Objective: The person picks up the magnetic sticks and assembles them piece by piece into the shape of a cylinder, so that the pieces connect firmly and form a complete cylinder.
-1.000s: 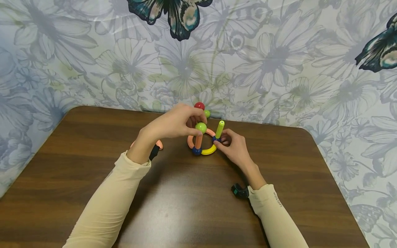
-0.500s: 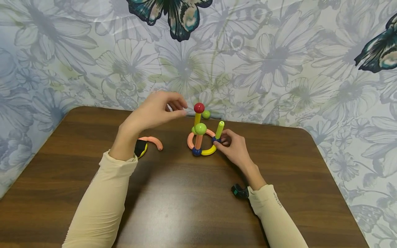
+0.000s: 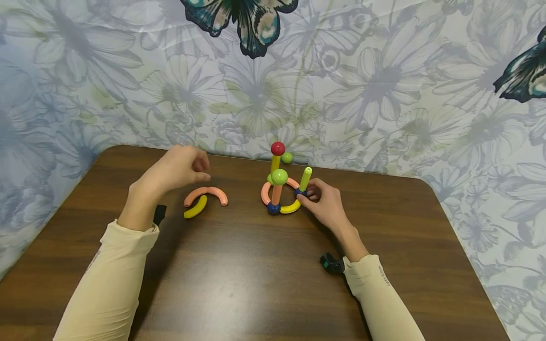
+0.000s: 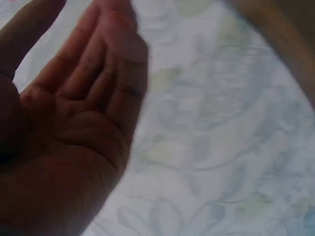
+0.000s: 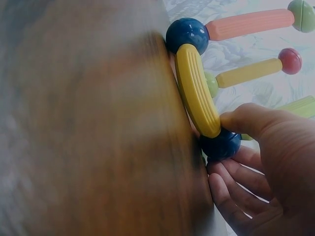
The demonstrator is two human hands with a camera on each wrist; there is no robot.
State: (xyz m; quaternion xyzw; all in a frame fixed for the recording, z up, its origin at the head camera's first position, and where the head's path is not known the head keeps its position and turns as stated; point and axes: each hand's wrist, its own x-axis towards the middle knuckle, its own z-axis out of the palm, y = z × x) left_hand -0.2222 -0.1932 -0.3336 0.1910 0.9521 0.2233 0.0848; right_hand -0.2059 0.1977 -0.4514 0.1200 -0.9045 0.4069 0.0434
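Right fingers [image 5: 249,178] round one blue ball [image 5: 220,146] — of two visible.

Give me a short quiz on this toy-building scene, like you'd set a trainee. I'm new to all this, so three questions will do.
1. Which ball tops the upright yellow stick? A green, B red, C blue.
2. True or false: the left grip holds nothing.
3. Which piece does the right grip hold?

Key: 1 B, the red ball. 2 True. 3 The blue ball beneath the green stick.
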